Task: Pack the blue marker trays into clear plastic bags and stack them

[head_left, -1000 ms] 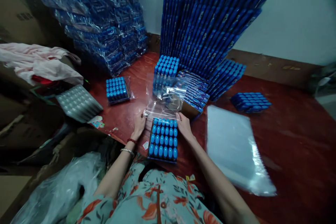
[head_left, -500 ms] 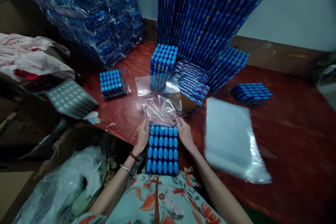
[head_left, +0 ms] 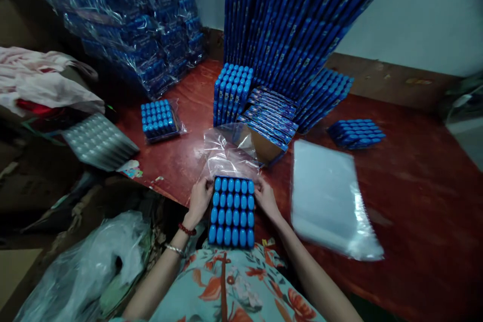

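Note:
A tray of blue capped tubes (head_left: 232,211) rests upright against my body at the table's near edge. My left hand (head_left: 198,200) grips its upper left corner and my right hand (head_left: 265,198) its upper right corner. Both hands also pinch the mouth of a clear plastic bag (head_left: 226,153) that lies crumpled on the table just beyond the tray's top. The tray's top edge sits at the bag's opening; the rest of the tray is outside it.
A stack of clear bags (head_left: 328,201) lies to the right. Bagged blue tube packs (head_left: 124,25) pile at the back left, unbagged packs (head_left: 287,30) lean behind. A bagged pack (head_left: 160,119), grey empty trays (head_left: 100,141) and loose packs (head_left: 356,132) sit on the red table (head_left: 415,186).
The tray has been pulled toward my body and tipped upright. The clear bag was lifted and spread, then settled lower at the tray's top. Both hands stayed on the tray's upper corners.

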Demonstrator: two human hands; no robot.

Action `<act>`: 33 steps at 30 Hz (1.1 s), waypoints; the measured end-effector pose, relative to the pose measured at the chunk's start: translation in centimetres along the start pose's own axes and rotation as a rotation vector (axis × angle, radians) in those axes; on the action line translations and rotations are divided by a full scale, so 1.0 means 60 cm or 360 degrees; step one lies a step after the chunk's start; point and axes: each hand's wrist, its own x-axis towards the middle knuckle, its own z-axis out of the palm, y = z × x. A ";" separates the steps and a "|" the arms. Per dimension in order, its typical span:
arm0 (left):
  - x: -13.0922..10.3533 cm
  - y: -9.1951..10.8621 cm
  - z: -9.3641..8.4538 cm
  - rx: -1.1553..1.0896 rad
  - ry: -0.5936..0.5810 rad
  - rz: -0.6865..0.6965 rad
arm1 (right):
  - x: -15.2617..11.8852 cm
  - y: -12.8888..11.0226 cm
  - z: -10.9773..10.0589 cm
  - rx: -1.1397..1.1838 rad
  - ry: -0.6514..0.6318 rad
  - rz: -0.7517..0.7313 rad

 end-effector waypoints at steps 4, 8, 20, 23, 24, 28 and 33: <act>-0.007 -0.001 -0.019 0.0173 -0.0136 -0.0025 | -0.025 -0.004 -0.018 -0.0393 -0.0074 0.0113; 0.000 0.001 -0.025 0.0231 -0.0186 -0.0045 | -0.041 -0.017 -0.035 -0.0689 0.0054 0.0104; 0.047 0.044 -0.021 -0.0117 -0.0178 0.0346 | 0.041 -0.059 -0.057 -0.0627 -0.0139 -0.0606; 0.009 0.053 -0.037 0.0060 -0.0209 0.0572 | -0.003 -0.052 -0.061 -0.0728 -0.0007 -0.0772; -0.006 0.052 -0.042 0.0111 -0.0217 0.0631 | -0.023 -0.048 -0.061 -0.0749 0.0033 -0.0822; -0.070 0.031 -0.061 0.0308 -0.0251 0.0967 | -0.108 -0.020 -0.054 -0.0753 0.0120 -0.0983; -0.165 -0.042 -0.086 0.0578 -0.0450 0.1311 | -0.204 0.021 -0.050 -0.0633 -0.0015 -0.0978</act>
